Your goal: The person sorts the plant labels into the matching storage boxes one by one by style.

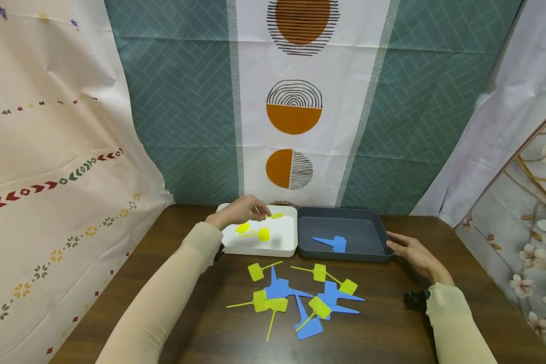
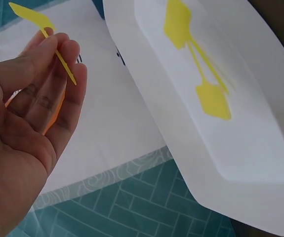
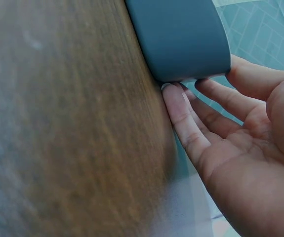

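In the head view my left hand point(image 1: 244, 210) is above the white tray point(image 1: 273, 251), pinching a yellow plant label point(image 1: 277, 216) by its thin stem between thumb and fingers. The left wrist view shows this label point(image 2: 33, 16) raised clear of the tray. Inside the white tray lie yellow labels point(image 1: 264, 234) with their stems close together. My right hand point(image 1: 414, 255) touches the right wall of the dark grey tray point(image 1: 346, 256). In the right wrist view its thumb and fingers rest at that tray's corner point(image 3: 186, 44). One blue plant label point(image 1: 338, 244) lies in the grey tray.
On the brown table point(image 1: 200, 323), in front of the trays, yellow labels point(image 1: 260, 301) and blue labels point(image 1: 310, 329) lie scattered, several of each, some overlapping. Both trays stand side by side near the patterned curtain point(image 1: 200, 101) at the back.
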Demonstrator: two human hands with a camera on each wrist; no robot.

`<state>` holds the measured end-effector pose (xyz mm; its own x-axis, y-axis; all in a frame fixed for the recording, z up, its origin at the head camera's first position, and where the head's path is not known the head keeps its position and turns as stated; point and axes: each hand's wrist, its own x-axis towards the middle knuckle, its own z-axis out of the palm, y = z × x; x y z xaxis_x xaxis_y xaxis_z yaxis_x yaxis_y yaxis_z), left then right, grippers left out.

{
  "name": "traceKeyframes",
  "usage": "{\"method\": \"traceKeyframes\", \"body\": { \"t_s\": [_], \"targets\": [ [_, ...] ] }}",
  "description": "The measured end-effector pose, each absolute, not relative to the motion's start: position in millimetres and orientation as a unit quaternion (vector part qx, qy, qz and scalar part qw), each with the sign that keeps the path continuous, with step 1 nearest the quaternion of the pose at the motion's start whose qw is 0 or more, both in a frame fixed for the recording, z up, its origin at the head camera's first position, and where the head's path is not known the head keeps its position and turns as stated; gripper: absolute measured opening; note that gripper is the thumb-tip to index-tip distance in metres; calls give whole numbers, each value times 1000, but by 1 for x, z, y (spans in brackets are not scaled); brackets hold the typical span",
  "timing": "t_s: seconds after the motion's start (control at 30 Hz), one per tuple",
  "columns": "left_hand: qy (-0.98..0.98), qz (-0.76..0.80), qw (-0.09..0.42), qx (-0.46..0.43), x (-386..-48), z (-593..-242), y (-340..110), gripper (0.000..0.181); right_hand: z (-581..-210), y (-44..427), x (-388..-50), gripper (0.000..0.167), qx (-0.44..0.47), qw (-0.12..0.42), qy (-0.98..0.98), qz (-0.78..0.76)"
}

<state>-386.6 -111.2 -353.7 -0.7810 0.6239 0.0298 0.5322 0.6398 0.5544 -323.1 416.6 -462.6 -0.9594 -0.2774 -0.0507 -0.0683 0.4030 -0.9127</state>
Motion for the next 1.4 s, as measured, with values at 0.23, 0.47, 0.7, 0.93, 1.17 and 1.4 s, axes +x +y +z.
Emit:
{"method": "traceKeyframes", "body": {
  "t_s": [0.23, 0.47, 0.7, 0.93, 1.17, 1.4],
  "targets": [
    [912, 269, 81, 300, -393, -352, -117, 20, -463, 417, -324, 69, -101, 93, 832, -537],
    [917, 257, 80, 293, -395, -358, -122, 18, -463, 416, -323, 70, -97, 97, 829, -543],
    [929, 224, 101, 276, -396, -362, -128, 26, -463, 415, -324, 70, -106, 100, 821, -551],
    [928, 231, 109, 271, -395, -363, -129, 26, -464, 417, -324, 70, -106, 100, 817, -558],
    [923, 252, 105, 272, -392, -363, -127, 25, -464, 419, -324, 71, -111, 98, 820, -553],
    [916, 271, 102, 278, -386, -362, -127, 25, -464, 418, -323, 70, -109, 99, 820, -553]
  ]
}}
